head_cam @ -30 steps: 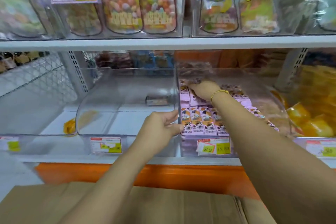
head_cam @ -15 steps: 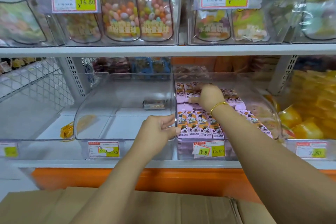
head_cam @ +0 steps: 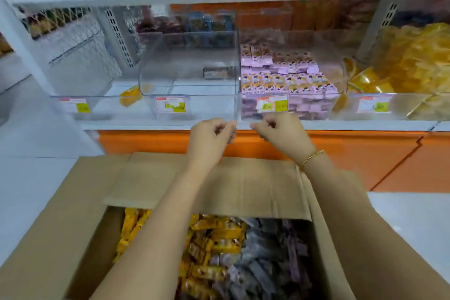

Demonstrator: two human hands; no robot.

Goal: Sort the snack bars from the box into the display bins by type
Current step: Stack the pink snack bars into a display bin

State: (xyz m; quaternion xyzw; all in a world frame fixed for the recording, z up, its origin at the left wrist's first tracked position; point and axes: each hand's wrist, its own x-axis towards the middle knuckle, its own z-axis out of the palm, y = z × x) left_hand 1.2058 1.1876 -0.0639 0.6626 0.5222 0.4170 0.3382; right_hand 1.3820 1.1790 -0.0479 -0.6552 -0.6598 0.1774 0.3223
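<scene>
While both hands hover above box, in front of shelf edge, step reads as between loads, fresh pick due. Left hand [head_cam: 211, 139], right hand [head_cam: 280, 135]: fingers curled in, nothing visible in either, close together. Below: open cardboard box [head_cam: 73, 214], yellow bars [head_cam: 219, 234] left, purple-grey bars [head_cam: 272, 256] right. Pink-pack bin [head_cam: 342, 73] well stocked; middle bin [head_cam: 170, 66] holds single bar [head_cam: 216, 72]. Next, likely: dip into box, grab one type only, match bin.

Right hand [head_cam: 280, 131]: withdrawn from the pink-bar bin [head_cam: 341, 75], now curled before the shelf edge [head_cam: 146, 126].
Left hand [head_cam: 211, 134]: off the bin wall [head_cam: 239, 73], back beside the right.
</scene>
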